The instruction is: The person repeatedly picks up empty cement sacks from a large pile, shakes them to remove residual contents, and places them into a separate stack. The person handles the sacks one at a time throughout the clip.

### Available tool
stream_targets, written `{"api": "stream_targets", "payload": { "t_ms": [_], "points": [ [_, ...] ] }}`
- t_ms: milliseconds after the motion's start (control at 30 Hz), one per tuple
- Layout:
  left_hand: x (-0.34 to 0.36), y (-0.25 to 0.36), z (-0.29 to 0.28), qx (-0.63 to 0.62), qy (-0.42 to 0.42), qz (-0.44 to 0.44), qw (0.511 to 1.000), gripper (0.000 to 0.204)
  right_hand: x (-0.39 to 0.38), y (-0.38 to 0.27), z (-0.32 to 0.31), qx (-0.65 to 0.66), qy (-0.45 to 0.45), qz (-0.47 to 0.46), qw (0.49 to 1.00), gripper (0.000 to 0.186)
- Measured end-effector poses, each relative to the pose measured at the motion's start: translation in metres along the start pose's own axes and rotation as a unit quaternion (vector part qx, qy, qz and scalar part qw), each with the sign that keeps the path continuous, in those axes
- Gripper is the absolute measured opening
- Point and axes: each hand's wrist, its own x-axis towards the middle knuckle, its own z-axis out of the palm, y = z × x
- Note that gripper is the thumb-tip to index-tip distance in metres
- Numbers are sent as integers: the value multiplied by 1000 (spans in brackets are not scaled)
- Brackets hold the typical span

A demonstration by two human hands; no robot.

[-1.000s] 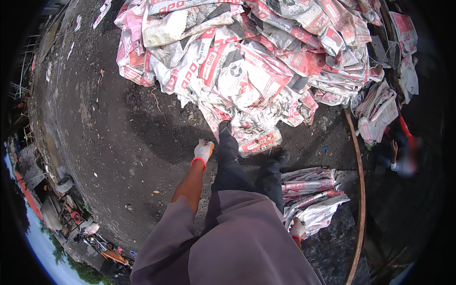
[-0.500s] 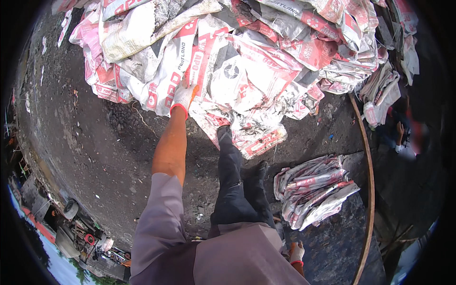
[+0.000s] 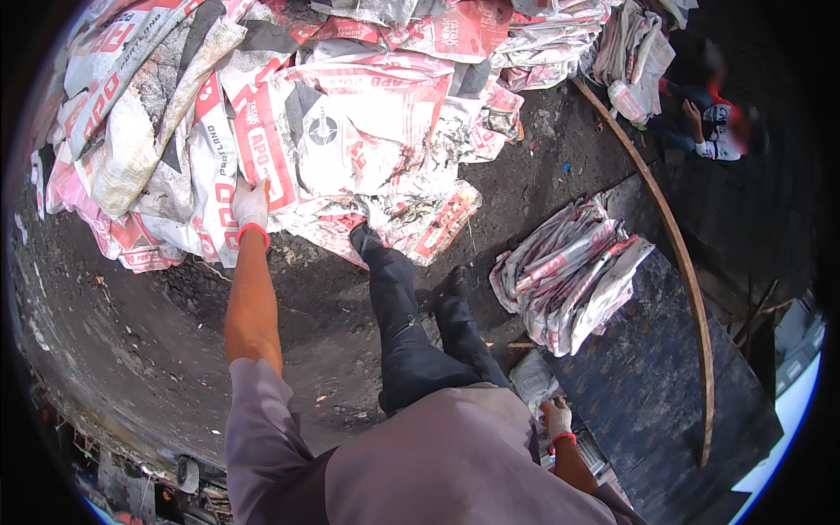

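Note:
My left hand (image 3: 251,206), in a white glove with bare fingertips and a red cuff, is closed on the lower edge of a red-and-white cement bag (image 3: 222,175). That bag lies flattened at the front of a large heap. A wrinkled bag (image 3: 343,131) spreads beside it, and my foot (image 3: 360,234) is at its dirty lower end. Low on the right, my right hand (image 3: 556,418), gloved the same way, has its fingers curled beside a greyish-white sack (image 3: 534,380). What those fingers hold, if anything, is hidden.
A stack of folded bags (image 3: 573,276) lies right of my legs, partly on a dark sheet (image 3: 665,350). A long curved wooden strip (image 3: 672,232) runs past it. Another person (image 3: 713,127) sits at the far right, near more stacked bags (image 3: 632,57).
The view has swung to the right, so the heap appears farther left. My left hand keeps its place on the bag. More of my right hand and the greyish-white sack now shows.

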Motion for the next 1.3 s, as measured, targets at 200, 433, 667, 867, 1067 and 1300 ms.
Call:
{"api": "stream_targets", "payload": {
  "t_ms": [200, 433, 667, 867, 1067, 1300],
  "points": [
    [-98, 92, -9, -168, -29, 141, 975, 55, 8, -10, 14, 41, -54, -38, 997, 45],
    [-245, 239, 22, -258, -108, 186, 942, 79, -1, -86, 42, 184, -156, -300, 923, 27],
    [-487, 361, 92, -46, -133, 453, 880, 46, -41, -203, -33, 320, -256, -442, 798, 45],
    [-702, 375, 164, 181, -79, 695, 691, 21, -42, -256, -184, 213, -66, -637, 738, 61],
    [-792, 353, 208, 174, -106, 755, 623, 33, 39, -228, -260, 315, -101, -515, 791, 35],
    [-799, 352, 235, 163, -250, 700, 649, 40, 71, -183, -305, 363, -95, -436, 818, 34]
  ]
}}
